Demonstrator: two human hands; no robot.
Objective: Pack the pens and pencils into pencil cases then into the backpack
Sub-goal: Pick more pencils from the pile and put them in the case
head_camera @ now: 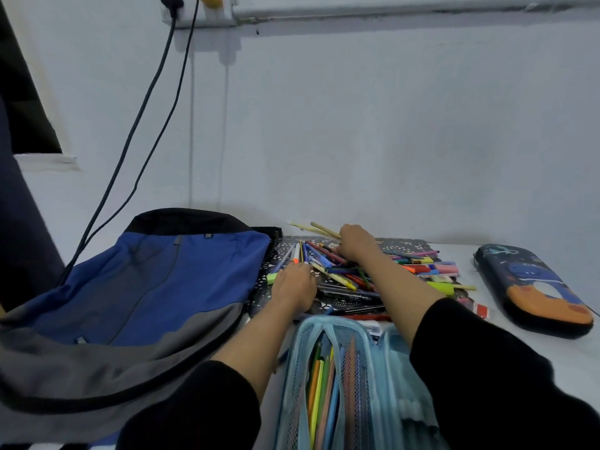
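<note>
left hand [293, 284]: lying knuckles-up on the near-left edge of the pile of loose pens and pencils [344, 277], fingertips buried in the pens. Honestly can't tell if it's pinching one or just resting there.
right hand [355, 243]: reaching over to the far side of the pile, fingers curled tight around a few pale cream wooden pencils [324, 229], whose ends poke out up and to the left past the knuckles.
pile: a jumble of markers, pens and pencils, all colours, sitting on a black mat with a white pattern [402, 245], between the backpack and the dark case.
light blue mesh pencil case [298, 368]: unzipped and lying open closest to the camera, between the two forearms. There's a bunch of coloured pencils [319, 384] in its left pocket.
dark navy hard-shell pencil case with a space print [532, 287]: zipped, flat on the white table [568, 352], off to the right, apart from the pile.
blue and grey fabric backpack [146, 280]: lying flat on the left, its edge right against the mat.
black sleeves [487, 352]: pushed up both forearms.
wall: two dark cables [156, 92] hang down behind the backpack.
</note>
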